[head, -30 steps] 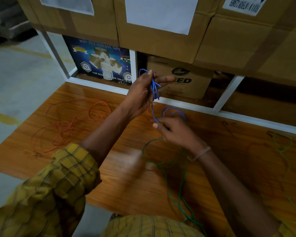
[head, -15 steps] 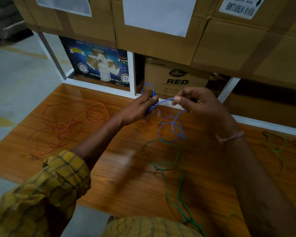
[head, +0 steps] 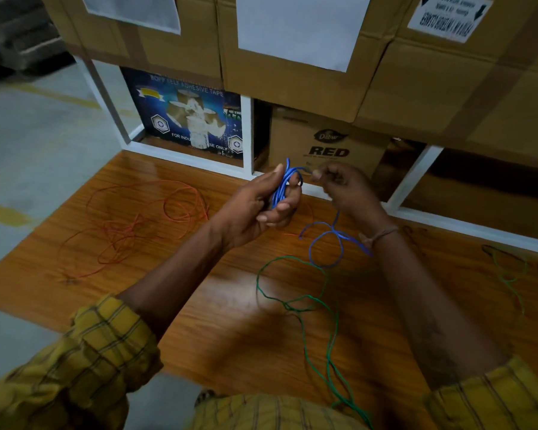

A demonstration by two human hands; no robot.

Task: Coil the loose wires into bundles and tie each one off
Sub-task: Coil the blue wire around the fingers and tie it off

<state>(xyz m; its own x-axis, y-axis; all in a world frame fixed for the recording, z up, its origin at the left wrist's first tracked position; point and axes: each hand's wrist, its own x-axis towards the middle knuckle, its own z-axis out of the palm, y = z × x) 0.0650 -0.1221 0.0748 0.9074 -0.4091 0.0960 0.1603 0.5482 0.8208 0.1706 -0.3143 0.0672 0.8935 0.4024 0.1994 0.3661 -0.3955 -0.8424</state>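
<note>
My left hand (head: 261,206) grips a small bundle of blue wire (head: 282,186) loops, held upright above the wooden table (head: 199,321). My right hand (head: 348,189) pinches the same blue wire just right of the bundle. The slack of the blue wire hangs below my right hand and lies in a loop on the table. A loose green wire (head: 295,302) sprawls on the table toward me. A tangled red-orange wire (head: 143,221) lies at the left. Another thin green wire (head: 510,274) lies at the far right.
A white shelf frame (head: 246,135) stands along the table's far edge, with a blue tape carton (head: 184,116) and a brown "RED" carton (head: 326,144) under it. Large cardboard boxes (head: 292,57) are stacked above. Grey floor (head: 28,135) lies to the left.
My left hand now holds more blue loops, gathered into a bundle. My right hand rose from the table, drew the wire up, and moved in close to the bundle. Less blue slack lies on the table.
</note>
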